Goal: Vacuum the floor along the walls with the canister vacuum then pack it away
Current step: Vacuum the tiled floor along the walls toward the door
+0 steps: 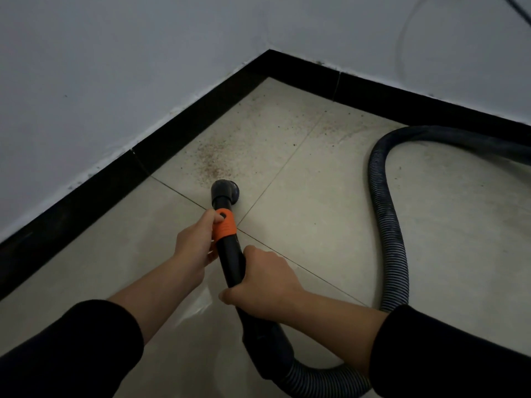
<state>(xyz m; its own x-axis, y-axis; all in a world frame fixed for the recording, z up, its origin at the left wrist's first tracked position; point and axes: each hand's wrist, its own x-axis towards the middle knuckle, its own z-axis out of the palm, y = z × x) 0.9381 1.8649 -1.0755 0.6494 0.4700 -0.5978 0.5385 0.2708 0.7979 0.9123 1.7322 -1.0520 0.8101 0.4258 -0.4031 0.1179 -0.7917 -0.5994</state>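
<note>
A: Nearest the camera, what do the two hands have?

B: The right hand [264, 280] is wrapped round the black wand [233, 261], knuckles up. I'd say it carries the weight and steers. Just ahead, the left hand [198, 242] clasps the orange collar [226, 226], thumb beside a small dark spot on it, likely to press the tip down and aim it.

A: And the hose?

B: The hose [393, 239] leaves the wand's bent end below the wrists, loops to the right across the floor [330, 211] and runs out at the right edge. It is ribbed, dark and limp enough to lie in a slack curve. The canister itself is out of sight.

A: The working end?

B: A round dark nozzle [225, 192] of smooth plastic sits on the tile just past where grout lines cross, at the near edge of the dirt [212, 159].

A: What kind of dirt?

B: Fine reddish-brown grit, thickest just beyond the nozzle and thinning toward the corner. The tiles are pale, glossy and large.

A: Farther back?

B: A glossy black skirting [201, 122] turns a corner under a matt white wall [115, 67], which is scuffed along its foot. The grit lies close to the left skirting, so the nozzle seems placed to push into it. Packing away looks a long way off.
</note>
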